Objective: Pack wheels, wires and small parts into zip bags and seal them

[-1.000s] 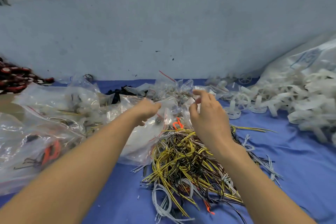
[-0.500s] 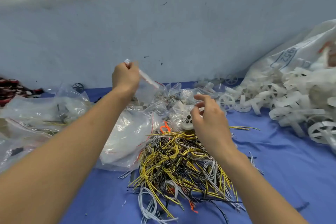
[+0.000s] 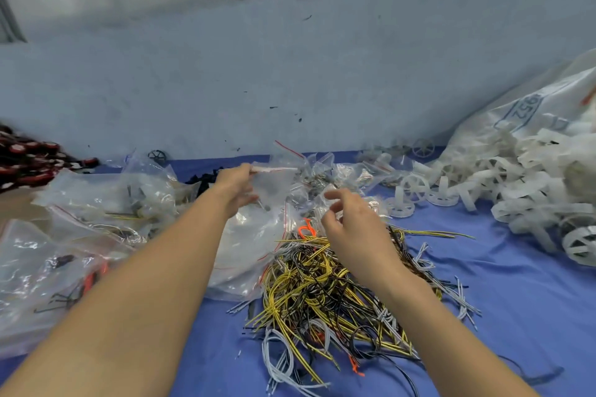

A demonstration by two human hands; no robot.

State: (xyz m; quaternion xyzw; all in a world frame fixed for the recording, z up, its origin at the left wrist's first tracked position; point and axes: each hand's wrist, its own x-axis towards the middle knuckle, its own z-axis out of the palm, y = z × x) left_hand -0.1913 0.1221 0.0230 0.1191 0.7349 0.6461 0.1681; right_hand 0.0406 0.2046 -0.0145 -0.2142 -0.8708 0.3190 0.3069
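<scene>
Zip bag (image 3: 274, 184): small, clear, red-striped seal strip, held up by its top edge, hanging over the bag heap; small dark part inside near the bottom. Wires (image 3: 322, 287): tangled pile on blue cloth, centre front, mostly yellow-black, plus white, black, a few orange. White wheels (image 3: 416, 190): spoked plastic, scattered right of centre, more spilling from a big white sack at far right. Filled bags (image 3: 96, 203): clear, heaped at left, holding wires and small parts; contents blurred.
</scene>
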